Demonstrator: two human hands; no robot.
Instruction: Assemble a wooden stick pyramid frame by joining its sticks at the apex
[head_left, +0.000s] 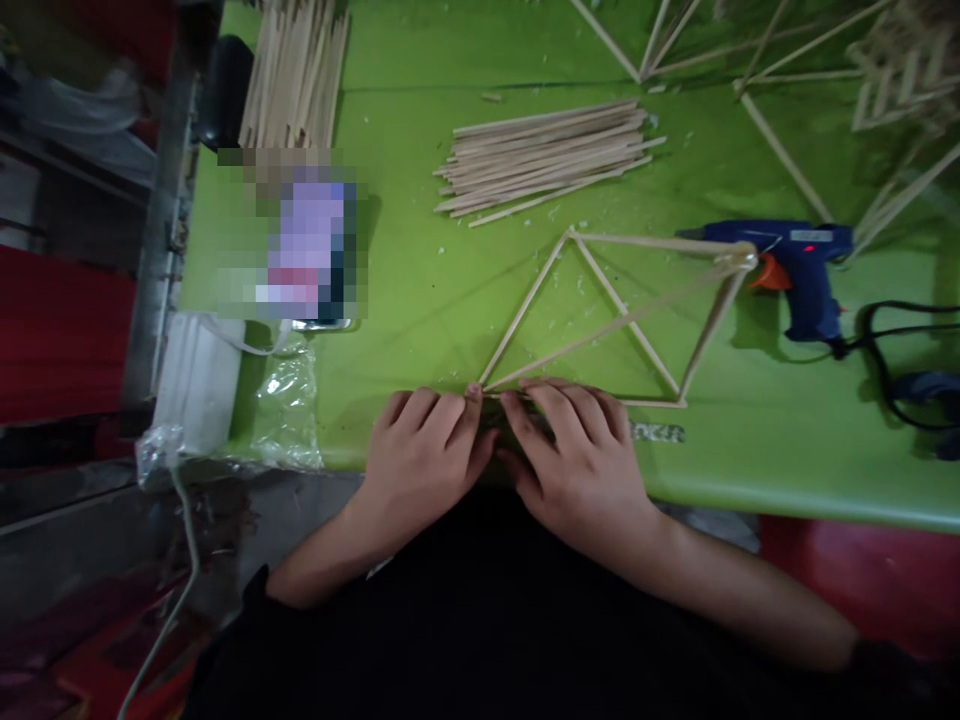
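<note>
A frame of thin wooden sticks (604,285) glued into triangles stands on the table in front of me. My left hand (420,440) is closed at the frame's near left corner, where its fingertips press the joint. The fingers of my right hand (577,440) curl over the near bottom stick, just right of that corner, and partly hide it. A shiny lump of glue (742,258) covers the raised joint at the upper right. Behind that joint lies a blue glue gun (806,265) with an orange trigger and a small red light.
Loose sticks (551,155) lie in a pile beyond the frame, with another bundle (292,75) at the back left. A blurred-out phone (311,250), a white box (196,385) and clear plastic (289,405) are left. More stick frames (787,150) and a black cord (889,370) are right.
</note>
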